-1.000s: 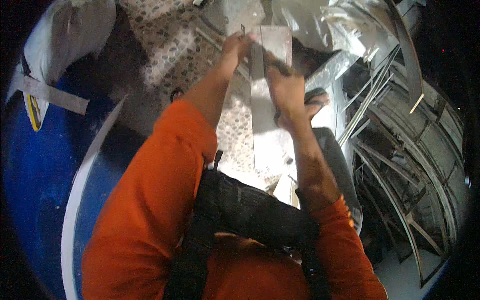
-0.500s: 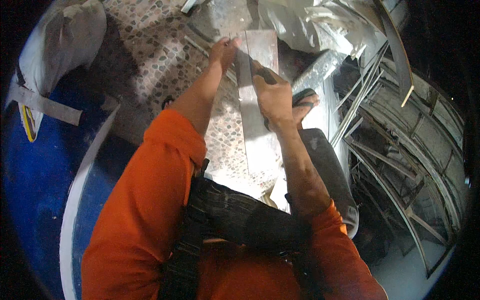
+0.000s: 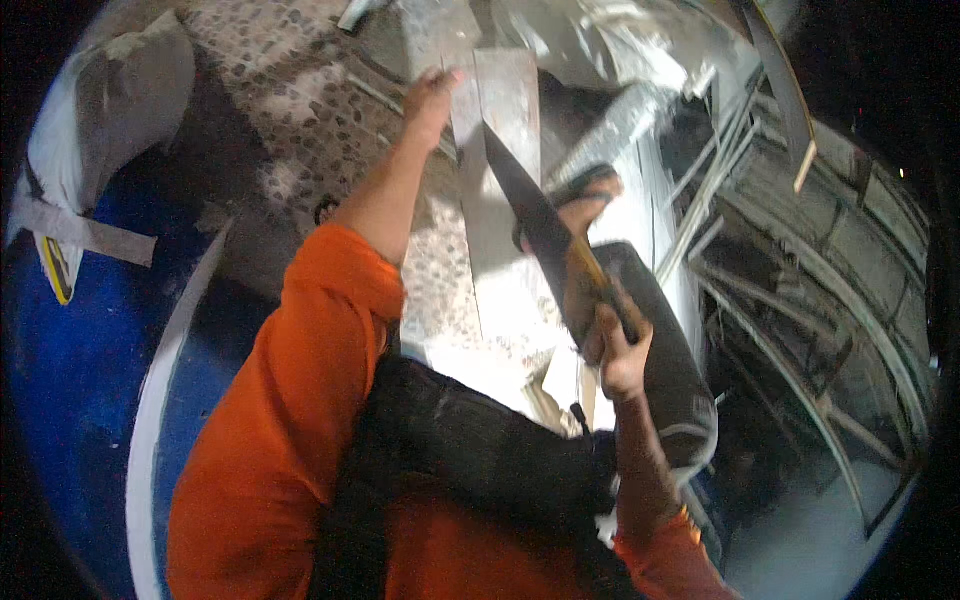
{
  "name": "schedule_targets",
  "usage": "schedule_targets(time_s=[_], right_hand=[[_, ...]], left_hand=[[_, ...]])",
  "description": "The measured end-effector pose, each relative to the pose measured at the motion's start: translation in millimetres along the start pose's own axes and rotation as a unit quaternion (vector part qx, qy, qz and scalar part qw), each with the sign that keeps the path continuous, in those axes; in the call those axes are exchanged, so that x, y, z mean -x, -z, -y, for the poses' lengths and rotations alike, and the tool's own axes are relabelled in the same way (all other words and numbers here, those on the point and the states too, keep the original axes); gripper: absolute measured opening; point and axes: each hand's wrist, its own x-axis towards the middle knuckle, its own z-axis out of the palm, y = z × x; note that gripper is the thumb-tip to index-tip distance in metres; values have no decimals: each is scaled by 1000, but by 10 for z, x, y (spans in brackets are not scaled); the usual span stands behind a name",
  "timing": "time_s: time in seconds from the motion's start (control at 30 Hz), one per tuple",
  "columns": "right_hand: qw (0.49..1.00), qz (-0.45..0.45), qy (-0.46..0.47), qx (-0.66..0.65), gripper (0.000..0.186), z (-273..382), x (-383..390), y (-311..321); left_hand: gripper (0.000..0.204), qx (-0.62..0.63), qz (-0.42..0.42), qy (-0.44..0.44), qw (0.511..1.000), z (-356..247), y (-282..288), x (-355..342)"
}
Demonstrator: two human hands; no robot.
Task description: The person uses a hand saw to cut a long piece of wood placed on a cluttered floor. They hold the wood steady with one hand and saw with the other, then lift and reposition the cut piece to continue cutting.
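A long pale board [image 3: 508,95] runs away from me over the pebble-patterned floor, with a thin dark line along its length. At its far left edge my left hand [image 3: 430,108] is closed on the board. My right hand [image 3: 622,352] grips the handle of a handsaw, to the right of the board and close to my body. The saw's dark blade [image 3: 527,203] slants up and left, its tip over the board near the line. Motion blurs the handle, which shows yellow and black.
A sandalled foot [image 3: 590,205] is just right of the board. Metal frames and thin strips [image 3: 790,300] crowd the right side. Plastic sheeting [image 3: 600,40] lies at the far end. To the left are a blue surface [image 3: 75,380] and a yellow-edged object [image 3: 55,268].
My right hand has drawn back toward me and to the right with the saw, baring much of the blade. My left hand stays at the board's far edge.
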Motion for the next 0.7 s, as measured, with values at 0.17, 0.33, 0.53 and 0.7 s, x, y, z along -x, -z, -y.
schedule_targets(time_s=[0.17, 0.33, 0.53, 0.7], right_hand=[[996, 49, -65, 32, 52, 760, 587, -111], [998, 38, -4, 55, 51, 1047, 486, -273], [983, 46, 22, 174, 46, 873, -1446, -1241], [998, 11, -68, 7, 64, 462, 611, -352]], left_hand=[[46, -80, 18, 3, 997, -124, 176, -44], [50, -60, 24, 20, 998, -301, 218, 86], [54, -160, -28, -38, 986, -393, 49, -108], [55, -159, -62, 22, 985, -313, 129, 113]])
